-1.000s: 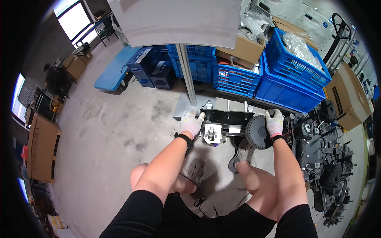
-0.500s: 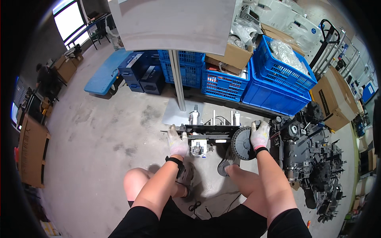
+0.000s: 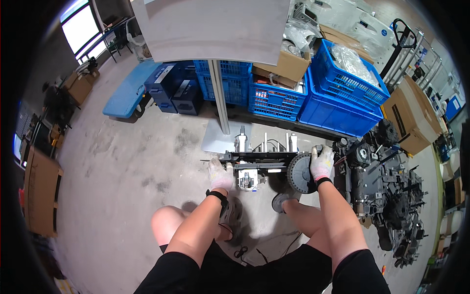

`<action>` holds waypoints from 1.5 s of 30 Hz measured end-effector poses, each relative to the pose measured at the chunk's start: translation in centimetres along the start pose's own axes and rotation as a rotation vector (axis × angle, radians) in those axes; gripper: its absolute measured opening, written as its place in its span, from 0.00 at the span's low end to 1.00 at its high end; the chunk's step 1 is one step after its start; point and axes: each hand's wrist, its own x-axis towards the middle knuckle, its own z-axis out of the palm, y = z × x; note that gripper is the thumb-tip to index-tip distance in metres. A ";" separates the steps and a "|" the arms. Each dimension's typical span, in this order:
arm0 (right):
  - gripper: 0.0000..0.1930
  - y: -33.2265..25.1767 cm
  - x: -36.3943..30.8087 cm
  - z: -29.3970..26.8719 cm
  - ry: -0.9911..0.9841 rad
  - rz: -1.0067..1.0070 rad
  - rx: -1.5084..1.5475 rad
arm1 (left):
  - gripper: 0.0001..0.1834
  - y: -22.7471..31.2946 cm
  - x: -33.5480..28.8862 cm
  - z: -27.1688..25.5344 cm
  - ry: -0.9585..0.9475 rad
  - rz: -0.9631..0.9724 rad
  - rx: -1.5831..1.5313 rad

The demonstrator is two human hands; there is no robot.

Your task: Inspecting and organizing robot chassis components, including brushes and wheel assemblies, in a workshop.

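Both my hands wear white work gloves and hold a long black machine frame [image 3: 267, 157] crosswise in front of my feet. At its left end, my left hand [image 3: 221, 174] is closed on the frame, its inner fingers hidden. My right hand [image 3: 321, 163] grips the right end, just beside a black ribbed wheel [image 3: 299, 173]. A white and silver block [image 3: 247, 179] sits below the frame near my left hand. Upright silver cylinders [image 3: 241, 141] and thin rods stand along its far side.
Black machine assemblies [image 3: 387, 196] pile up on the floor at right. Blue crates [image 3: 338, 116] and an open cardboard box [image 3: 289, 67] stand beyond the frame. A grey panel [image 3: 215, 29] on a metal post [image 3: 219, 98] rises ahead. A blue platform cart [image 3: 129, 93] is at far left.
My view has shifted slightly. Both hands keep their grip at the two ends, and the frame stays nearly in place.
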 end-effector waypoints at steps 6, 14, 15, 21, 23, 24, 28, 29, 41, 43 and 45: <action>0.23 0.4 -2.6 -0.6 -0.037 0.110 -0.077 | 0.23 -0.7 -0.3 0.0 0.002 -0.100 -0.088; 0.21 1.3 -4.0 -0.7 0.072 0.017 -0.036 | 0.21 -1.0 0.0 1.0 0.122 -0.107 -0.037; 0.23 1.3 -4.1 -0.7 0.042 0.046 -0.052 | 0.21 -1.0 0.2 1.0 0.059 -0.159 -0.075; 0.26 1.5 -5.0 -1.0 -0.031 0.096 -0.045 | 0.19 -2.8 0.7 1.5 0.058 -0.255 -0.175; 0.26 1.4 -5.5 -1.2 -0.045 0.110 -0.036 | 0.19 -3.2 0.5 2.0 0.071 -0.358 -0.358; 0.25 1.4 -5.7 -1.2 -0.012 0.100 -0.031 | 0.19 -3.1 0.3 2.2 0.062 -0.335 -0.352; 0.23 1.7 -6.9 -1.5 0.059 0.091 0.056 | 0.24 -0.6 -0.3 2.4 0.299 -0.578 -0.600; 0.19 1.8 -6.9 -1.5 0.130 0.078 0.124 | 0.25 0.1 -0.4 2.0 0.315 -0.724 -0.819; 0.11 4.9 -4.6 -2.0 -0.229 0.924 1.104 | 0.22 -3.7 -2.0 2.3 0.159 -0.771 -1.171; 0.13 5.1 -4.2 -2.6 -0.470 1.085 1.350 | 0.17 -5.4 -2.1 2.8 0.083 -0.830 -1.303; 0.15 5.1 -4.2 -3.0 -0.467 1.151 1.396 | 0.12 -6.9 -2.1 3.5 0.081 -0.860 -1.215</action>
